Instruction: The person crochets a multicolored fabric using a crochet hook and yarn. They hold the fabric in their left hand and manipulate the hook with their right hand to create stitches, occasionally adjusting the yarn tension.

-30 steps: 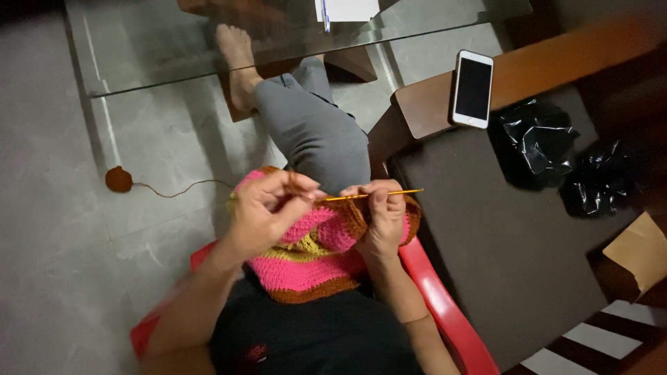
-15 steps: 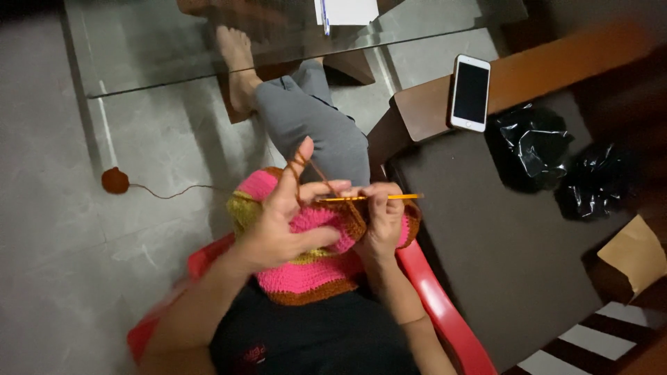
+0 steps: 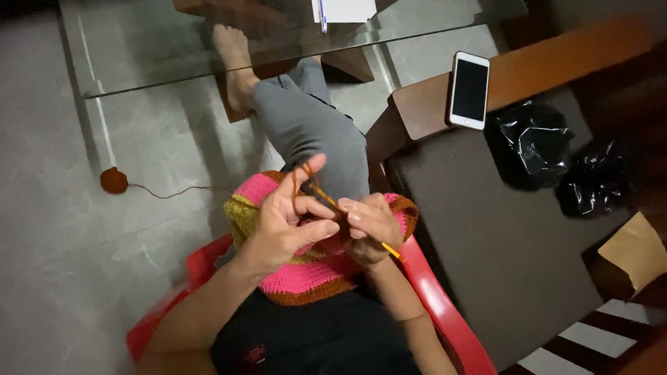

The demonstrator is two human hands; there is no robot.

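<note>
Dim indoor scene with soft, uneven light; the grey floor [image 3: 62, 229] at left is brightest; corners fall into deep shadow; faint sheen on the glass tabletop [image 3: 160, 48]; black bags [image 3: 535, 149] lose detail; slight softness throughout; edges darken.

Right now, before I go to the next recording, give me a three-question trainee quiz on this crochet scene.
1. True or false: the yarn ball lies on the floor, apart from the person's lap.
2. What does the right hand hold? A) crochet hook B) phone C) pen
3. Where does the phone rest?

Key
1. True; a strand trails from it toward the crochet piece.
2. A: the yellow crochet hook; the left hand has yarn over its raised finger.
3. On the wooden armrest, screen up.
</note>
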